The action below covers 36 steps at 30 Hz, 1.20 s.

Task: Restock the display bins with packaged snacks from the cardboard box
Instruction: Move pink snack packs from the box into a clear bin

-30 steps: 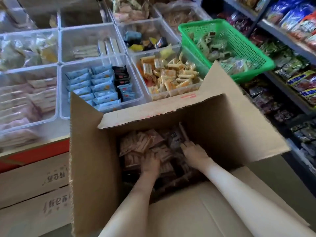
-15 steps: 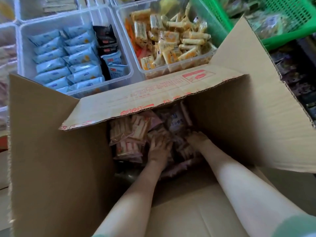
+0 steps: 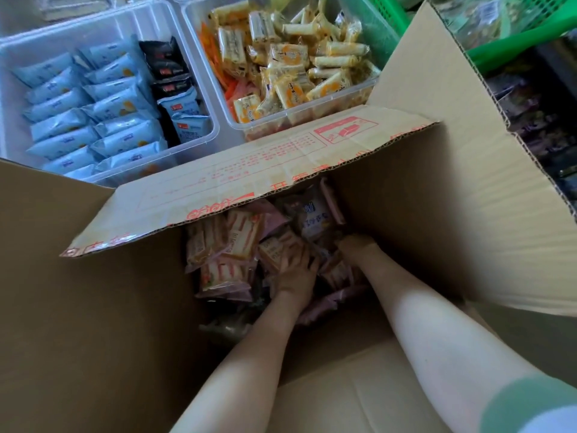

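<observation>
- Head view: gathering step, down inside cardboard box among pink snack packets.
- Left hand and right hand sunk among packets; finger grip impossible to tell.
- Next, probably: lift bundle past flap to display bins.

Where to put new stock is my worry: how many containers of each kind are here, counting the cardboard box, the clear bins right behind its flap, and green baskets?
cardboard box: 1
clear bins behind the flap: 2, the blue-packet bin and the yellow-packet bin
green basket: 1
total: 4
Further bins are cut off at the top edge and are not counted.
</observation>
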Each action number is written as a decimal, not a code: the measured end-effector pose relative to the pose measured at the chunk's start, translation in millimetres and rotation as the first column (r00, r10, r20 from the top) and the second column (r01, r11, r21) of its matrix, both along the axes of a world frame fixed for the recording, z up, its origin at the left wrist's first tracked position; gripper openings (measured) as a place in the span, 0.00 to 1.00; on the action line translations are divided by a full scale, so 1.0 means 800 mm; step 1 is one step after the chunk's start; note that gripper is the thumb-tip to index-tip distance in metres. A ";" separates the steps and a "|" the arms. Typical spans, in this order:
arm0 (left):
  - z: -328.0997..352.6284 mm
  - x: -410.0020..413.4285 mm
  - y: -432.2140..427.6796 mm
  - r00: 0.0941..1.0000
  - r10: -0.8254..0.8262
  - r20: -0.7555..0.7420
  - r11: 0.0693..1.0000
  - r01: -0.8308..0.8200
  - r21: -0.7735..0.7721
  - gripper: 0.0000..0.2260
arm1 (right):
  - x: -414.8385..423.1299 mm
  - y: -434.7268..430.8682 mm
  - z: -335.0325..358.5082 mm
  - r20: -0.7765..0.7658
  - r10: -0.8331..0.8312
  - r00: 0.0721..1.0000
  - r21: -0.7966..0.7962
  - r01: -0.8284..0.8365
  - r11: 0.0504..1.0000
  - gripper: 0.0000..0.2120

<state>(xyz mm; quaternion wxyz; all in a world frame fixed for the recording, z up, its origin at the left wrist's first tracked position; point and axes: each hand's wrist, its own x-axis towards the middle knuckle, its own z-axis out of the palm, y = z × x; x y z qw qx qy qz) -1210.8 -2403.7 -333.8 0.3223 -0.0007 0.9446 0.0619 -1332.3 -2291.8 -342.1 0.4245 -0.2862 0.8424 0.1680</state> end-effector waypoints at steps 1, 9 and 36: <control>-0.001 0.000 0.000 1.000 0.005 -0.003 1.000 -0.005 0.009 0.32 | 0.000 -0.001 -0.001 0.010 -0.020 1.000 -0.024 0.021 0.999 0.19; -0.012 0.005 0.003 0.991 0.131 0.017 0.985 -0.132 0.116 0.27 | 0.005 -0.022 0.013 0.045 -0.013 0.999 -0.207 0.022 0.978 0.17; 0.299 0.135 -0.015 0.177 0.976 -0.124 0.170 -0.274 0.947 0.14 | 0.156 0.008 0.312 0.585 -0.572 0.575 -0.770 0.616 -0.167 0.10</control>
